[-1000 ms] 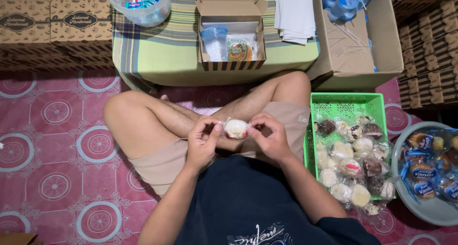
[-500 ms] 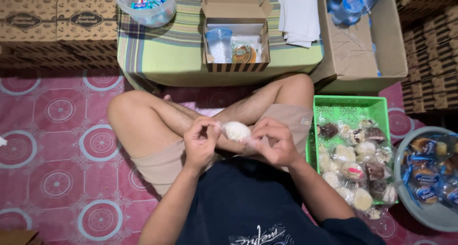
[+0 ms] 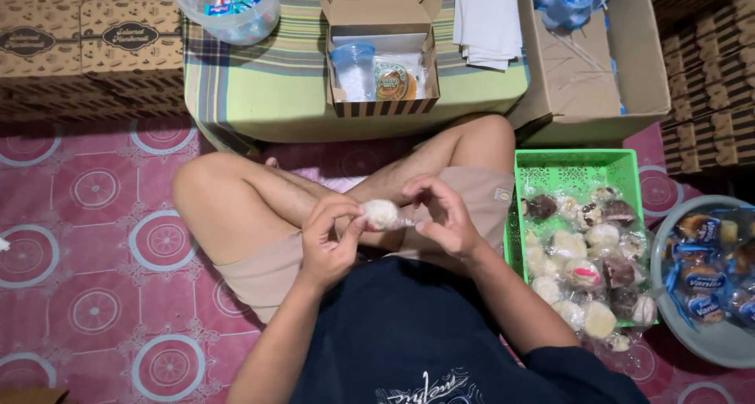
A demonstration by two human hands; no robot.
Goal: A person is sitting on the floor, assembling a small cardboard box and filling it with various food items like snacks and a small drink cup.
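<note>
- Left hand point(image 3: 330, 235) grips a wrapped white cake point(image 3: 380, 213) over the lap.
- Right hand point(image 3: 440, 215) pinches the wrapper's right end.
- Green basket point(image 3: 574, 167), right, holds wrapped cakes.
- Open box point(image 3: 381, 54), far, holds a cup.

Floor: pink patterned mat point(image 3: 94, 239), circular motifs. Directly on it: a low table under a striped green cloth point(image 3: 267, 82), a large cardboard carton point(image 3: 598, 74), a green plastic basket point(image 3: 574, 168) of wrapped cakes, a grey basin point(image 3: 668, 294), and stacked brown boxes point(image 3: 79, 50) at left.
</note>
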